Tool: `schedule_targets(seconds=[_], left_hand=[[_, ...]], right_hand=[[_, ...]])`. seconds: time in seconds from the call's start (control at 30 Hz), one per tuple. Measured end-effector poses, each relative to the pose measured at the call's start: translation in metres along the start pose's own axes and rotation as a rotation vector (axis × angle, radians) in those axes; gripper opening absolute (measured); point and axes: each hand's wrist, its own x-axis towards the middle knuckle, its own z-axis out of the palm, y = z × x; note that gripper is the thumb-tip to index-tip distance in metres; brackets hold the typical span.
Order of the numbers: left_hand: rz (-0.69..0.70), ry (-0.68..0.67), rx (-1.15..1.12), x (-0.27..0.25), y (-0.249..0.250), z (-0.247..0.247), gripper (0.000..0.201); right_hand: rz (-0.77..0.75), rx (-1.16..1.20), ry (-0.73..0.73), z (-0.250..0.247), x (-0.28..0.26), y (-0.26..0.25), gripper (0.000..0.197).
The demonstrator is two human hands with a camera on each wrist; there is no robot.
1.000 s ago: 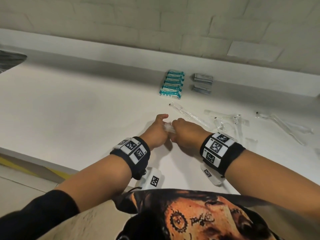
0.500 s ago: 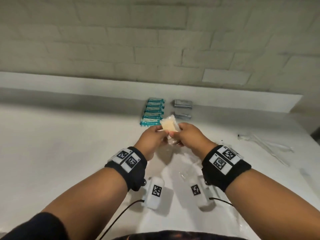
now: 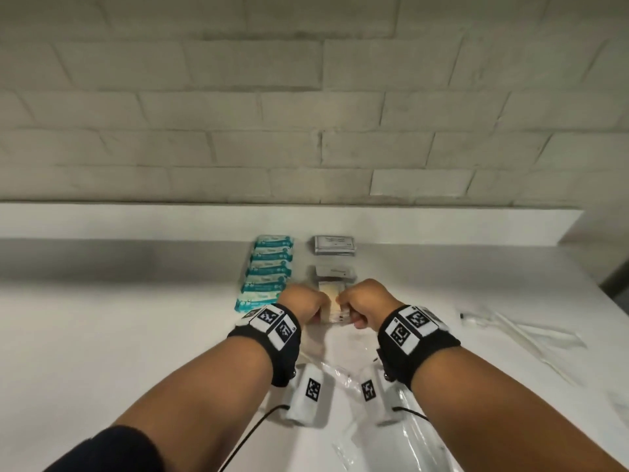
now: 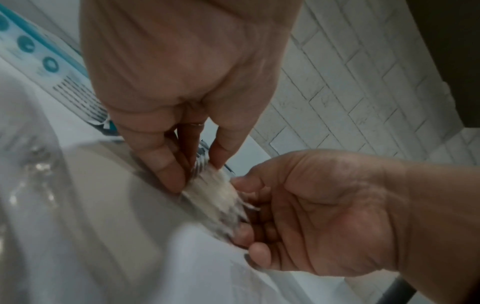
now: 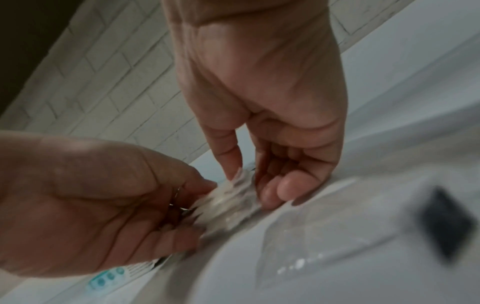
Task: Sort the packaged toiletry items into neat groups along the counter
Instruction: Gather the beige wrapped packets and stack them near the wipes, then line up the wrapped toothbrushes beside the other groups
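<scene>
I have my left hand [image 3: 301, 303] and right hand [image 3: 366, 301] both pinching a cream packet [image 3: 332, 294], probably soap, low over the worktop [image 3: 136, 318] to line it below the grey packets [image 3: 333, 246].

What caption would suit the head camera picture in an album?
Both hands, left and right, set a cream packet beside teal packets.

Probably a bathroom: white counter [image 3: 136, 335] under a pale brick-tiled wall [image 3: 306, 114], packaged toiletries [image 3: 269, 267] laid out.
</scene>
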Motion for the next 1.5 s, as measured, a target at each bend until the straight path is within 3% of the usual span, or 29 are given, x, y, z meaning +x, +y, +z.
schedule_targets(seconds=[0.13, 0.23, 0.3, 0.4, 0.5, 0.6, 0.8, 0.97, 1.03, 1.1, 1.2, 1.27, 1.37, 1.5], left_hand=[[-0.002, -0.003, 0.134, 0.003, 0.005, 0.002, 0.003], [0.025, 0.006, 0.211, -0.003, 0.007, 0.002, 0.021], [0.1, 0.076, 0.317, -0.012, 0.009, -0.001, 0.032], [0.276, 0.142, 0.424, -0.041, 0.01, -0.009, 0.024], [0.378, -0.051, 0.837, -0.075, -0.001, -0.017, 0.029], [0.336, -0.161, 1.109, -0.099, -0.023, -0.017, 0.036], [0.365, -0.194, 1.102, -0.141, -0.052, -0.008, 0.034], [0.284, -0.214, 1.081, -0.165, -0.063, 0.0, 0.027], [0.292, -0.243, 1.123, -0.174, -0.062, 0.005, 0.015], [0.307, -0.217, 1.129, -0.18, -0.062, 0.008, 0.012], [0.307, -0.115, 0.98, -0.191, -0.059, 0.014, 0.011], [0.318, -0.086, 0.833, -0.197, -0.055, 0.02, 0.011], [0.367, -0.074, 0.72, -0.206, -0.046, 0.039, 0.016], [0.454, -0.081, 0.726, -0.214, -0.029, 0.082, 0.018]], right_hand=[[-0.044, -0.141, 0.001, 0.001, 0.008, 0.0, 0.02], [-0.107, -0.274, -0.039, -0.004, 0.009, -0.001, 0.016], [-0.201, -0.435, -0.043, -0.014, 0.005, -0.002, 0.012], [-0.298, -0.721, -0.064, -0.04, -0.015, -0.001, 0.035], [-0.288, -0.975, -0.161, -0.057, -0.042, 0.023, 0.055], [-0.321, -1.137, -0.154, -0.063, -0.057, 0.059, 0.059], [-0.309, -1.007, -0.058, -0.114, -0.085, 0.089, 0.031], [-0.529, -1.033, -0.078, -0.118, -0.129, 0.115, 0.041], [-0.619, -1.2, -0.086, -0.102, -0.138, 0.13, 0.046], [-0.684, -1.423, -0.046, -0.092, -0.138, 0.137, 0.037], [-0.694, -1.417, 0.054, -0.098, -0.145, 0.141, 0.011], [-0.715, -1.342, 0.11, -0.109, -0.147, 0.143, 0.01], [-0.624, -1.138, 0.163, -0.139, -0.153, 0.149, 0.021], [-0.387, -0.969, 0.205, -0.183, -0.163, 0.169, 0.029]])
